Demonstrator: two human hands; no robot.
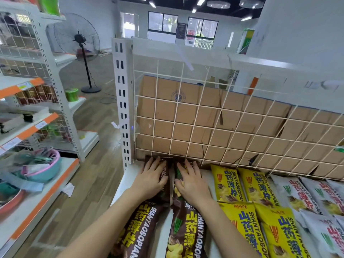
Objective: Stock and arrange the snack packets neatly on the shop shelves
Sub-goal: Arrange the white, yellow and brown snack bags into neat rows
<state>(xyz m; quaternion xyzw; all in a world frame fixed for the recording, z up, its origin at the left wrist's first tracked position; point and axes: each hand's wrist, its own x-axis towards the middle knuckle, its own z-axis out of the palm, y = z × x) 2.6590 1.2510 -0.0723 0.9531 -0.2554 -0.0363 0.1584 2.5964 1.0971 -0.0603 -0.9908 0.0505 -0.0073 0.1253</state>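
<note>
At back-left corner of shelf [128,175]: both hands flat on brown snack packets.
Left hand [151,178] and right hand [192,184] lie side by side, palms down, fingers straight and slightly spread, gripping nothing; each presses one of the rear brown packets [165,190] at the foot of the wire grid [198,104]. Front brown packets [186,231] lie nearer; yellow packets [228,183], then white packets [301,196], fill the shelf rightward.
</note>
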